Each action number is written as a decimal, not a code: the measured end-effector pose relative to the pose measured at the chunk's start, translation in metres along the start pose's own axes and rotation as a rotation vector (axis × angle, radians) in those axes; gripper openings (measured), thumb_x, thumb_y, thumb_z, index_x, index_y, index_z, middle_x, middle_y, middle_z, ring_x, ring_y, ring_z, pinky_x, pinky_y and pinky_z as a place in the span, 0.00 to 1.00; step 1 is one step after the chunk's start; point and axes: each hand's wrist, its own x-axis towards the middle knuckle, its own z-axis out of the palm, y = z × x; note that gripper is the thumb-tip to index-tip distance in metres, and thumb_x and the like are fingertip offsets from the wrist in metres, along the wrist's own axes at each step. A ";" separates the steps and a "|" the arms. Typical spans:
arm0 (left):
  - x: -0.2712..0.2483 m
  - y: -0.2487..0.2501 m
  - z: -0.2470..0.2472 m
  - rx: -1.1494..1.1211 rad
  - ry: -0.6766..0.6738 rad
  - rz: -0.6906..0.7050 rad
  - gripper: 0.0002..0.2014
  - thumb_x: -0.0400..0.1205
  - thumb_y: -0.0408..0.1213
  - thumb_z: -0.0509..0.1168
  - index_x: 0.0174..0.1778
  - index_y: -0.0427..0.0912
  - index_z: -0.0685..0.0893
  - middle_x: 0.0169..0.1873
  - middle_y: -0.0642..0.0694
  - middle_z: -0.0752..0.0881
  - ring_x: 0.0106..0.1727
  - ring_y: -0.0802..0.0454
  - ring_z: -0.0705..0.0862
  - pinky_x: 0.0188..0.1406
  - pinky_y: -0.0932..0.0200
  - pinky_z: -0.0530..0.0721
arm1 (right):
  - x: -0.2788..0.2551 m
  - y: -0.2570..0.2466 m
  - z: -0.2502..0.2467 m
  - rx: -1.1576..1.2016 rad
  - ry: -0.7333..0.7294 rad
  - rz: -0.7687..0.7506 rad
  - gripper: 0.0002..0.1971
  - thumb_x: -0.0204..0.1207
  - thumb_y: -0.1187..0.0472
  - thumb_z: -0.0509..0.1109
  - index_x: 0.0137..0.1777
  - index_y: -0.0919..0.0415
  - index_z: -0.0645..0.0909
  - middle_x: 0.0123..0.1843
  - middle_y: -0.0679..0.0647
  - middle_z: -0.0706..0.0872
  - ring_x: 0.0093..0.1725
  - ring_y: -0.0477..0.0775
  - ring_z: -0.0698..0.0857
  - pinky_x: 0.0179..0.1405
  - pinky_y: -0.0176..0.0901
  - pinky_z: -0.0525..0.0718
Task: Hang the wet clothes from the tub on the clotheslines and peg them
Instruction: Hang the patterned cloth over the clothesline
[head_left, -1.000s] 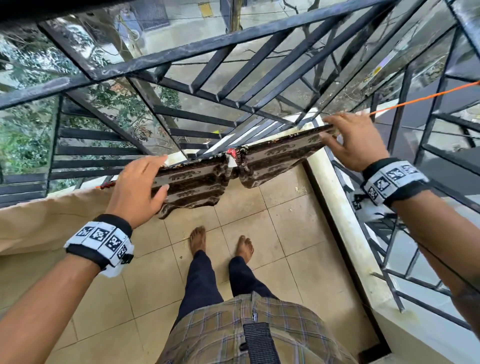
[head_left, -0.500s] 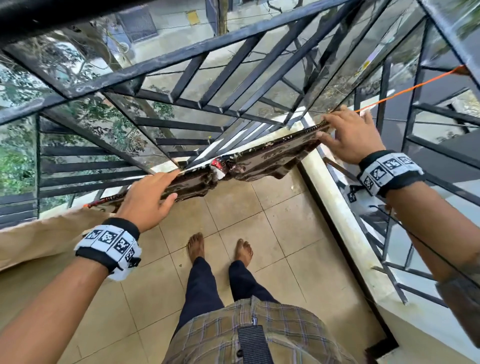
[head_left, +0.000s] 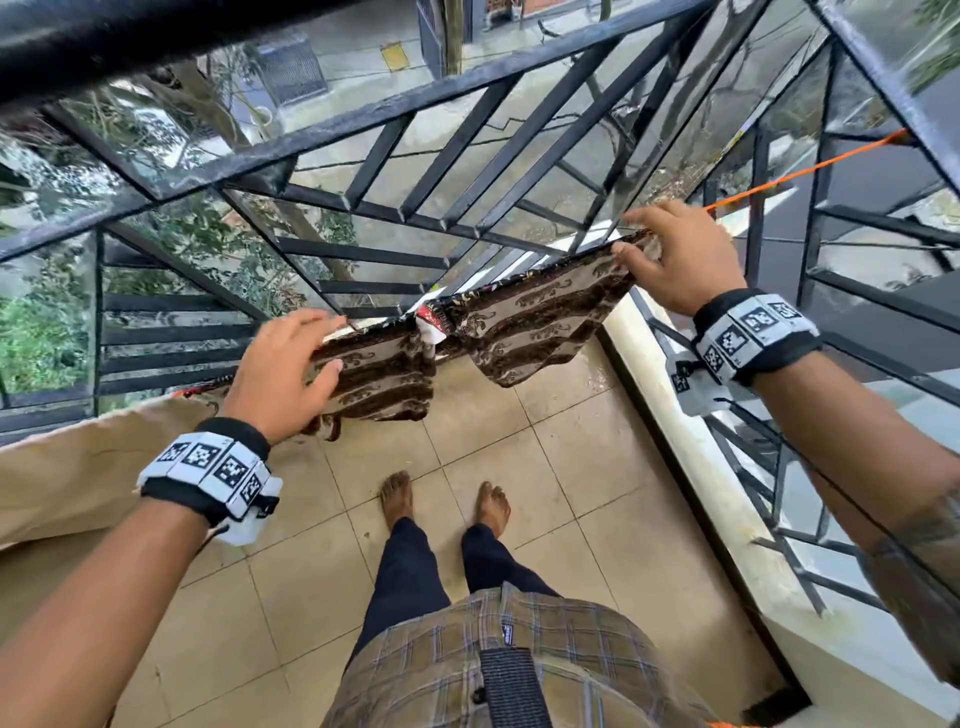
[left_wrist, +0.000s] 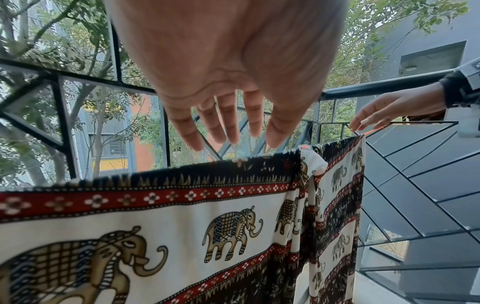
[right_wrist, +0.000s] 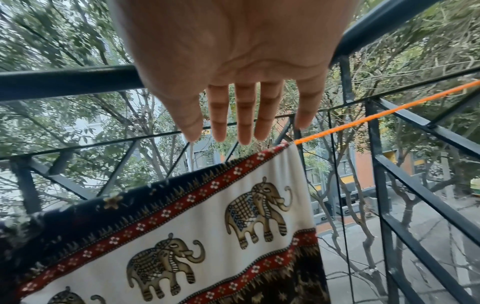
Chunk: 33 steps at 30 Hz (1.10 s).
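Here, an elephant-print cloth hangs over the orange line.
Left hand and right hand rest spread on its top edge — no readable writing.

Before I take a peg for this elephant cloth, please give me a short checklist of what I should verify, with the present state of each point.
1. Elephant-print cloth draped over the orange clothesline: ok.
2. Right end spread out along the line: ok, its edge hangs straight beside the bare rope.
3. Middle of the cloth lying flat: not ok, a folded white piece bunches there.
4. Left hand free to let go: ok, fingers straight, resting on the top edge.
5. Right hand free: ok, fingers straight, at the right corner.
6. Pegs within reach: cannot tell, none is in view.
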 end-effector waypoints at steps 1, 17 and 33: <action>-0.005 0.001 -0.002 -0.014 -0.003 0.001 0.22 0.84 0.40 0.65 0.75 0.43 0.76 0.69 0.39 0.79 0.69 0.39 0.75 0.70 0.42 0.72 | -0.001 -0.007 -0.002 0.014 0.004 -0.017 0.22 0.79 0.41 0.63 0.65 0.52 0.82 0.59 0.57 0.84 0.61 0.64 0.81 0.59 0.59 0.81; -0.153 0.000 -0.028 -0.240 -0.089 -0.074 0.14 0.83 0.49 0.65 0.64 0.56 0.84 0.50 0.61 0.86 0.48 0.64 0.84 0.50 0.56 0.86 | -0.081 -0.229 0.054 0.015 -0.369 -0.353 0.12 0.80 0.44 0.64 0.56 0.45 0.85 0.51 0.51 0.90 0.53 0.60 0.87 0.48 0.50 0.84; -0.569 -0.101 -0.017 -0.645 0.466 -0.574 0.08 0.76 0.53 0.65 0.50 0.66 0.85 0.44 0.54 0.91 0.42 0.58 0.88 0.41 0.65 0.84 | -0.348 -0.568 0.111 0.090 -0.571 -0.958 0.13 0.77 0.40 0.64 0.55 0.41 0.86 0.46 0.48 0.91 0.49 0.60 0.89 0.48 0.51 0.87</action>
